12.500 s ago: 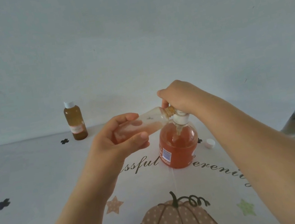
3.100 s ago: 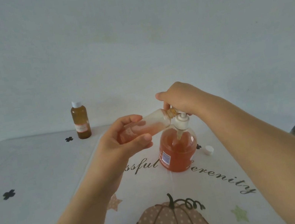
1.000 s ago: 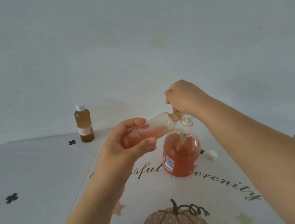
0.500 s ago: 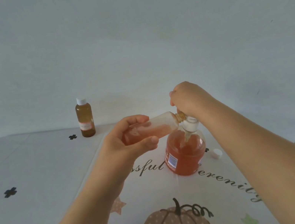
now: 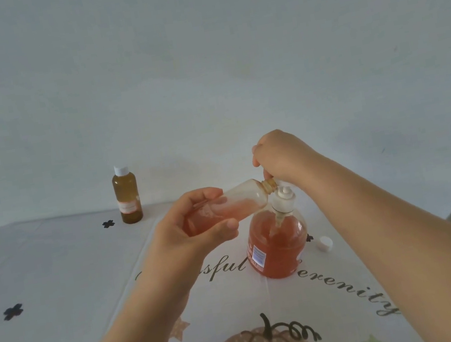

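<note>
A round pump bottle [image 5: 278, 247] of orange liquid stands on the printed tablecloth [image 5: 65, 275]. My left hand [image 5: 195, 229] grips a small clear bottle [image 5: 243, 202], held almost sideways with some orange liquid inside; its open mouth meets the pump's spout. My right hand [image 5: 281, 155] sits curled over the white pump head [image 5: 283, 200], which shows just below my fingers. The spout tip is hidden by my fingers.
A small amber bottle [image 5: 127, 197] with a white cap stands at the back left by the wall. A loose white cap [image 5: 325, 243] lies right of the pump bottle. The table's right edge [image 5: 447, 218] runs close to my right forearm.
Both hands keep their places at the pump and small bottle. Over the last second only the view shifts a little.
</note>
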Motion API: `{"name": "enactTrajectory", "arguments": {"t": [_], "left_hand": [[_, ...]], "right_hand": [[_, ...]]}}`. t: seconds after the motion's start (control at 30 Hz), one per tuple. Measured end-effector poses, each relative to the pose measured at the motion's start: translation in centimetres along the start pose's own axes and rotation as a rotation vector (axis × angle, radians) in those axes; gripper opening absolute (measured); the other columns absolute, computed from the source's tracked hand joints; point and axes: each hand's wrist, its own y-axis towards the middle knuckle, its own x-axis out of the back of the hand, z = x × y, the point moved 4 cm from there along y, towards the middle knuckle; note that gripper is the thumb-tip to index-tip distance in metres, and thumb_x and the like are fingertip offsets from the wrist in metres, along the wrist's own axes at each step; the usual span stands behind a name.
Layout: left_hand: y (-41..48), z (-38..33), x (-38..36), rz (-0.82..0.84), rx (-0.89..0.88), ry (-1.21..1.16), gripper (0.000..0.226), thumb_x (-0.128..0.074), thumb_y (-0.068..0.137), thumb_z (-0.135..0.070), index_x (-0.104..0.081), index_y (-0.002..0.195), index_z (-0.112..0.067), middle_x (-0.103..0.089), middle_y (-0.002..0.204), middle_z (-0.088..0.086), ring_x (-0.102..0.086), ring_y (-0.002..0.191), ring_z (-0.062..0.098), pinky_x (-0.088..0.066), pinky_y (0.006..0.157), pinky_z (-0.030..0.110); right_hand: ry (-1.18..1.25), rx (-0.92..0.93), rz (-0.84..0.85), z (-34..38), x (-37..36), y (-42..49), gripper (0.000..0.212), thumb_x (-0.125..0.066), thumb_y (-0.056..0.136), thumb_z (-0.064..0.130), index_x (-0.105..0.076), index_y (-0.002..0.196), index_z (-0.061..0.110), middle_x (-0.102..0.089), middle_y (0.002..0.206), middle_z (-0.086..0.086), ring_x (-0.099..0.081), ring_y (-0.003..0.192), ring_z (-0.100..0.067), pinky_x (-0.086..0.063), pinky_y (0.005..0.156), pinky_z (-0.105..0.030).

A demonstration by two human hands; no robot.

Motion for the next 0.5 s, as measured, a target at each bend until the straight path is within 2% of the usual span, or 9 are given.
{"name": "enactTrajectory", "arguments": {"t": [0.1, 0.2, 0.3, 0.37, 0.43, 0.5], "left_hand": [[0.0, 0.0, 0.0, -0.002, 0.004, 0.000, 0.044, -0.076, 0.063, -0.005, -0.066, 0.105, -0.015, -0.074, 0.098, 0.005, -0.071, 0.086, 0.029, -0.057, 0.075, 0.026], [0.2, 0.3, 0.3, -0.006, 0.012, 0.020, 0.044, -0.077, 0.063, -0.006, -0.067, 0.105, -0.016, -0.073, 0.100, 0.006, -0.071, 0.086, 0.031, -0.058, 0.080, 0.031], [0.2, 0.4, 0.6, -0.014, 0.017, 0.029, 0.044, -0.077, 0.062, -0.004, -0.068, 0.104, -0.016, -0.073, 0.098, 0.003, -0.071, 0.084, 0.029, -0.057, 0.076, 0.027], [0.2, 0.4, 0.7, -0.016, 0.024, 0.035, 0.045, -0.078, 0.061, -0.005, -0.068, 0.103, -0.015, -0.073, 0.099, 0.002, -0.072, 0.086, 0.028, -0.057, 0.077, 0.029], [0.2, 0.4, 0.5, -0.017, 0.021, 0.050, 0.045, -0.079, 0.059, -0.010, -0.069, 0.102, -0.019, -0.073, 0.102, 0.001, -0.071, 0.088, 0.028, -0.056, 0.082, 0.035], [0.1, 0.3, 0.4, -0.020, 0.019, 0.049, 0.045, -0.079, 0.058, -0.013, -0.069, 0.101, -0.021, -0.072, 0.103, 0.000, -0.071, 0.088, 0.029, -0.054, 0.084, 0.037]], "right_hand": [[-0.022, -0.043, 0.005, -0.5, -0.2, 0.8, 0.030, -0.046, 0.089, 0.008, -0.068, 0.109, 0.004, -0.072, 0.099, -0.016, -0.062, 0.079, -0.028, -0.052, 0.077, -0.037], [-0.089, -0.089, 0.038, -0.8, -1.2, 1.6, 0.023, -0.051, 0.086, 0.006, -0.069, 0.100, 0.005, -0.075, 0.087, -0.013, -0.062, 0.068, -0.025, -0.053, 0.074, -0.034], [-0.155, -0.081, 0.012, -0.5, -1.8, 1.9, 0.013, -0.052, 0.088, 0.009, -0.064, 0.083, 0.010, -0.069, 0.075, -0.007, -0.054, 0.059, -0.022, -0.043, 0.060, -0.027], [-0.171, -0.073, 0.008, -0.6, -1.7, 1.8, 0.014, -0.050, 0.089, 0.009, -0.064, 0.084, 0.011, -0.065, 0.073, -0.005, -0.051, 0.058, -0.020, -0.039, 0.057, -0.026], [-0.170, -0.018, -0.002, -0.7, -1.4, 1.0, 0.016, -0.046, 0.091, 0.009, -0.062, 0.089, 0.009, -0.062, 0.078, -0.007, -0.052, 0.066, -0.023, -0.041, 0.062, -0.029], [-0.185, 0.037, -0.024, -0.3, -0.7, 0.0, 0.017, -0.043, 0.093, 0.010, -0.053, 0.079, 0.011, -0.053, 0.075, -0.005, -0.049, 0.071, -0.025, -0.040, 0.064, -0.032]]}}
